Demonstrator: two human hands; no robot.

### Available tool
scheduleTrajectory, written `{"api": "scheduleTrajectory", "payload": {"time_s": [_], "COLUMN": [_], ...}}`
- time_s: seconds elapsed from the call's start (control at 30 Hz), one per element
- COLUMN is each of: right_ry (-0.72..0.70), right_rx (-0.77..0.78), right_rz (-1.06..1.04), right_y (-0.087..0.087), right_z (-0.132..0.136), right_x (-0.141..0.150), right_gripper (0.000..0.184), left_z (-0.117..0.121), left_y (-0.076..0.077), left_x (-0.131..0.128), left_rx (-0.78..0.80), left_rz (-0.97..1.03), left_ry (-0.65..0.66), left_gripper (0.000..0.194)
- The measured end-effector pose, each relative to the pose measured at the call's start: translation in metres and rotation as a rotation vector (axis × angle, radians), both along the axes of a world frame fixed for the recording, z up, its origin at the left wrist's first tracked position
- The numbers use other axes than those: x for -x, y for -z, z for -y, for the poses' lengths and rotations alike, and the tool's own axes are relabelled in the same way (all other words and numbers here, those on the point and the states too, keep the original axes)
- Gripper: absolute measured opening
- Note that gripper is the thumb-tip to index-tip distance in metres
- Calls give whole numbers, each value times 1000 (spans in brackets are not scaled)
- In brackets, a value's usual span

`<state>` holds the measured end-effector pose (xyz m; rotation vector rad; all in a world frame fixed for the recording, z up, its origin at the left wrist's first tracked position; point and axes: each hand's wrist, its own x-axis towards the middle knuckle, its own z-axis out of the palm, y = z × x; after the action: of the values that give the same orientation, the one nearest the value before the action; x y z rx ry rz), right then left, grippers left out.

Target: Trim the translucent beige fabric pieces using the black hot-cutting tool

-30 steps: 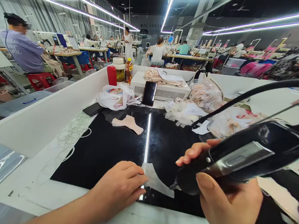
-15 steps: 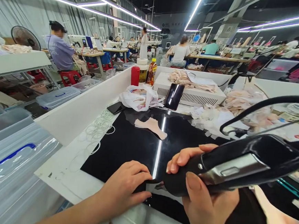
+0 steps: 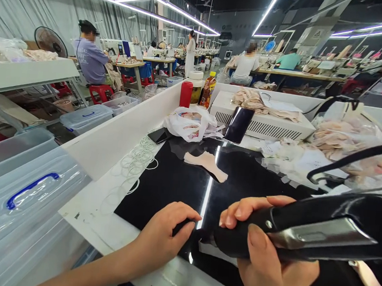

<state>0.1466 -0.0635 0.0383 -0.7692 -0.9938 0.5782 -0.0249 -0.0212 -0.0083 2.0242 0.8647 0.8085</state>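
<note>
My right hand [image 3: 268,250] is wrapped round a black handheld power tool [image 3: 316,228] with a silver lever or panel on its side. Its exact kind does not show. Left of it, my left hand [image 3: 171,229] has its fingers curled and thumb drawn in; a dark patch shows between them, too unclear to name. Both hands are over the near part of a glossy black sheet [image 3: 160,193]. Beyond them, a piece of pale pink fabric [image 3: 206,163] lies flat on the sheet, touched by neither hand. The tool's front end is largely hidden behind my fingers.
White elastic rings [image 3: 140,154] lie along the left. Behind are a plastic bag [image 3: 192,123], a phone [image 3: 238,124], a red bottle [image 3: 186,94] and a white box [image 3: 262,117] topped with fabric. A black cable [image 3: 348,160] arches at right. Several people sit at machines farther off.
The camera view has swung left, so the scene sits farther right. My left thumb has drawn closer to its fingertips. My right hand keeps its hold on the tool; the fabric piece stays put.
</note>
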Motion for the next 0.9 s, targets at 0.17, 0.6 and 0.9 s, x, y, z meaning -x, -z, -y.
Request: {"api": "scheduleTrajectory", "payload": {"time_s": [0.17, 0.6, 0.9], "right_ry": [-30, -54, 18], "right_rx": [-5, -2, 0], "right_rz": [-42, -16, -66], "right_y": [-4, -3, -5], "right_z": [3, 6, 3], "right_x": [-1, 0, -1], "right_gripper": [28, 26, 31], "left_z": [1, -1, -4], "left_y": [2, -2, 4], "left_x": [0, -2, 4], "left_rx": [-4, -20, -94], "left_rz": [-3, -21, -37], "left_ry": [4, 33, 100], "left_gripper": [22, 25, 25]}}
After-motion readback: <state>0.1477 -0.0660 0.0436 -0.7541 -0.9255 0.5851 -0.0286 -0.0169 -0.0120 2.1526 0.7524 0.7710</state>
